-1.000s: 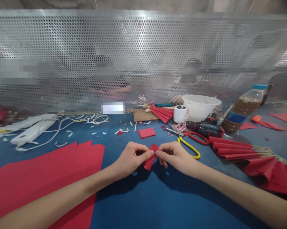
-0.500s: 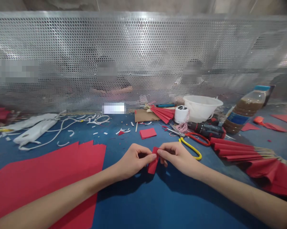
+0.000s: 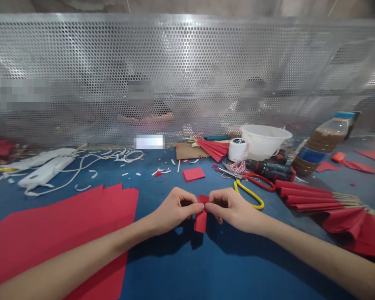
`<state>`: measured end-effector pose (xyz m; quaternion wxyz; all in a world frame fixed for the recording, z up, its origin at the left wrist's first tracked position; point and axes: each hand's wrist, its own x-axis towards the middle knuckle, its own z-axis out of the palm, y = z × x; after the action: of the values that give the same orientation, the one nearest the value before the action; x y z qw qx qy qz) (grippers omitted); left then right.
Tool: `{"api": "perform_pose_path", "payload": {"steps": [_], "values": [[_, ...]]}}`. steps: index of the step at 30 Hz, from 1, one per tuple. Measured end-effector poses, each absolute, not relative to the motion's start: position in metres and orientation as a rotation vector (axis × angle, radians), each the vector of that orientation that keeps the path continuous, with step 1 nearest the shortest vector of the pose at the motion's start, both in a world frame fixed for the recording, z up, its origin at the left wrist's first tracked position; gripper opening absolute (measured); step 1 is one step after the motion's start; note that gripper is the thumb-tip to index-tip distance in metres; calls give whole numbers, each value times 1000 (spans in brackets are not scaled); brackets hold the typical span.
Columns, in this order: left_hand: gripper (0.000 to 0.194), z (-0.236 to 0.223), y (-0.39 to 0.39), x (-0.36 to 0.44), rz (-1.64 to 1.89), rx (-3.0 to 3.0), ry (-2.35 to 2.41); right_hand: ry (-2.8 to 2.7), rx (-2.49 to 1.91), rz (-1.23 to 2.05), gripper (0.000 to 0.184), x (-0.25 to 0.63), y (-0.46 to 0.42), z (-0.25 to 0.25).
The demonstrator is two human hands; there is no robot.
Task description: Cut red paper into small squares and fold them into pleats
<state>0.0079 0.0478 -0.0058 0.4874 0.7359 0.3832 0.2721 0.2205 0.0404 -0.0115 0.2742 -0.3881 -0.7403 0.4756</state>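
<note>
A small folded piece of red paper point(image 3: 200, 222) is pinched between my two hands above the blue tabletop point(image 3: 175, 266). My left hand point(image 3: 177, 210) grips its left edge with thumb and forefinger. On the other edge, the thumb and forefinger of my right hand point(image 3: 232, 208) are closed. Part of the paper is hidden behind the fingertips. Just beyond lies a small stack of red paper pieces point(image 3: 193, 174). Scissors with yellow and red handles point(image 3: 251, 198) rest beyond my right hand.
Large red sheets point(image 3: 90, 225) are spread at the left under my forearm. Pleated red paper point(image 3: 312, 198) lies at the right. A white bowl point(image 3: 262, 141), string spool point(image 3: 237, 150), power drill point(image 3: 270, 170) and tilted bottle point(image 3: 321, 143) stand at the back, before a perforated metal screen point(image 3: 187, 75).
The folded red paper has turned from slanting to nearly upright, its lower end swinging slightly right and towards me. Both hands keep their pinch, with the fingers shifting slightly.
</note>
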Motion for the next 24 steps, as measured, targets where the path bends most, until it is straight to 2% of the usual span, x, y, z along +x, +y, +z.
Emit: {"api": "perform_pose_path", "payload": {"steps": [5, 15, 24], "values": [[26, -5, 49, 8, 647, 1793, 928, -2096, -1007, 1352, 26, 222, 39, -12], [27, -8, 45, 11, 497, 2052, 855, -2167, -957, 1418, 24, 220, 40, -13], [29, -1, 46, 12, 644, 2030, 945, -2019, -1031, 1407, 26, 213, 41, -12]]}}
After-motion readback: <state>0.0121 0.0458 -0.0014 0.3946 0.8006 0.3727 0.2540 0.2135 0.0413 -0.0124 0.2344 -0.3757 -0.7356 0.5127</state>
